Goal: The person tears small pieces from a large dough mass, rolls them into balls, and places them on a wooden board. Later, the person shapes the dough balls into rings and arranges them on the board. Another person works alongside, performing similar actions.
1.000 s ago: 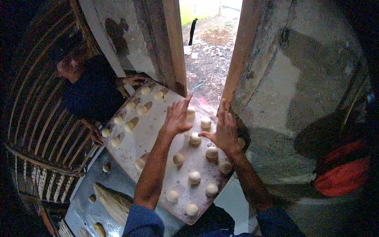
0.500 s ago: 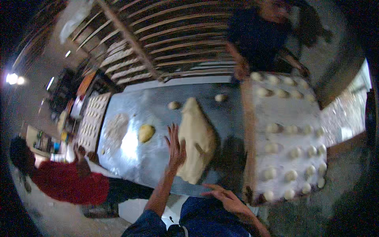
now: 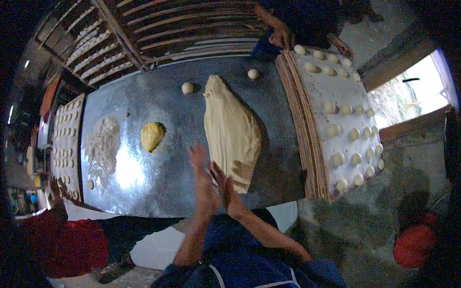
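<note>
Head view: one long, pale dough mass [image 3: 230,129] lies on the grey tabletop [image 3: 165,185], tapered end pointing away, other end close to the near edge.
Left hand [image 3: 203,180]: blurred, fingers extended and grasping nothing, left of the dough's near end.
Right hand [image 3: 227,191]: fingers spread and holding nothing, beside the left hand; whether the palms touch cannot be told.
Dough handling: it looks soft and slack, so flat, dry palms and spread fingers should serve better than pinching; a light dusting of the pale powder [image 3: 103,144], probably flour, would likely limit sticking. Even pressure along the length should hold the thickness uniform.
Yellow lump [image 3: 152,137]: one, between powder and dough.
Loose balls [image 3: 187,88]: three on the tabletop, two flanking the dough's far end and a smaller one near left, plus one tiny scrap [image 3: 127,114].
Right board [image 3: 333,89]: twenty-four balls, six rows of four, atop stacked boards [image 3: 303,129] too blurred to count.
Left board [image 3: 67,150]: rows of pieces too small to count.
Co-workers: two, one in dark clothes [image 3: 307,17], one in red [image 3: 72,247].
</note>
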`<state>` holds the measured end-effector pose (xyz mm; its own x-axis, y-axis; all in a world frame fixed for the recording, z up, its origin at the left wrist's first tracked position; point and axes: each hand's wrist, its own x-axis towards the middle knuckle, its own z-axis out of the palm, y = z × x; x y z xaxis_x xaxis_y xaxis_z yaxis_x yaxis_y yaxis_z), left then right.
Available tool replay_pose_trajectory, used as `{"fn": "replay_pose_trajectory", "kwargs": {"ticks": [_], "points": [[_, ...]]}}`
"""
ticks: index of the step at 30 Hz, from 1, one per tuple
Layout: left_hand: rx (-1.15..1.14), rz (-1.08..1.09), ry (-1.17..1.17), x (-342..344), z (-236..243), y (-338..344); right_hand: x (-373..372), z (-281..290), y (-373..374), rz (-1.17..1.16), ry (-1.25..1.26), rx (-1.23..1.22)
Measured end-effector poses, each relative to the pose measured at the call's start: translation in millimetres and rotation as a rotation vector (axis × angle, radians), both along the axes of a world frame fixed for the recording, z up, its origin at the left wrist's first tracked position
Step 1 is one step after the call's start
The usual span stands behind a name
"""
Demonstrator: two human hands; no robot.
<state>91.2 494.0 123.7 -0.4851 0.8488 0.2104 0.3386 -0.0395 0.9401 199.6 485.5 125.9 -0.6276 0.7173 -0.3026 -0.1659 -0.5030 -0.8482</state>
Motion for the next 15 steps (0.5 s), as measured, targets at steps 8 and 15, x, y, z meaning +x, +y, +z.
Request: {"fn": "replay_pose_trajectory", "kwargs": {"ticks": [8, 15], "points": [[-0.123, 0.127, -0.063, -47.3, -3.9, -19.7, 52.9, 42.8, -35.3, 0.310, -0.112, 0.348], [-0.649, -0.186, -0.342, 12.5, -40.8, -75.9, 97.0, -79.4, 34.4, 0.074, -0.940, 0.910]]}}
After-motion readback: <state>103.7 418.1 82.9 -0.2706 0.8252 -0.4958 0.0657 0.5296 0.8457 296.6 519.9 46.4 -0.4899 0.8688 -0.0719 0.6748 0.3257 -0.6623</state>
